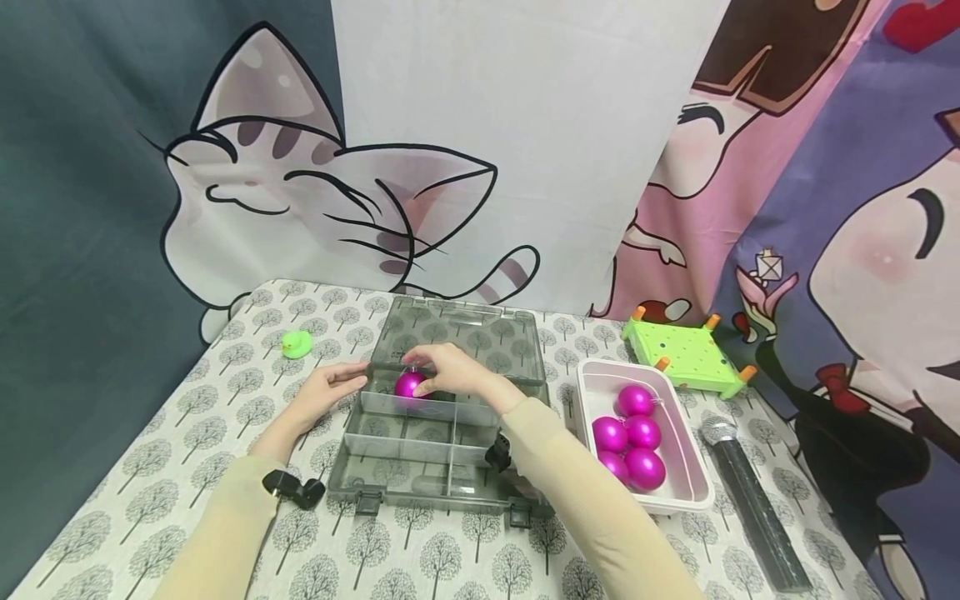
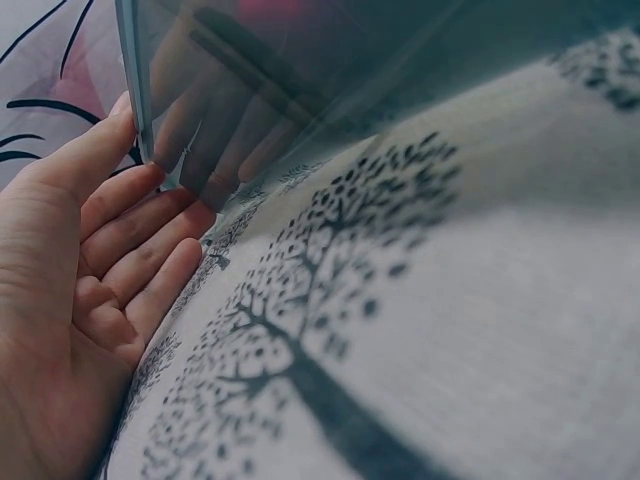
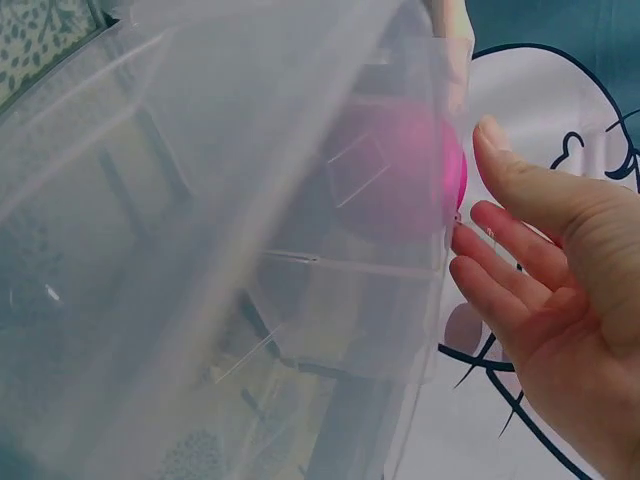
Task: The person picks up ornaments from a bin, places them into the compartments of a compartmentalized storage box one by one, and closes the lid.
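Observation:
A shiny magenta ball ornament [image 1: 410, 384] sits in the back left compartment of a clear grey divided box [image 1: 397, 454], whose lid [image 1: 465, 333] lies open toward the back. Over the ball my right hand [image 1: 452, 369] hovers with loosely bent fingers; in the right wrist view the thumb [image 3: 493, 135] stands apart from the ball [image 3: 400, 170], and the fingertips are close to its cap. Whether they touch it I cannot tell. At the box's left back corner my left hand [image 1: 327, 390] rests, its relaxed fingers [image 2: 150, 250] against the clear plastic edge.
Right of the box, a white bin [image 1: 686, 450] holds several magenta ball ornaments [image 1: 636, 400]. Beyond it lie a green pegged toy table [image 1: 686, 354] and a microphone [image 1: 757, 500]. A green rubber duck [image 1: 296, 343] sits at the back left on the tree-print tablecloth [image 1: 187, 450].

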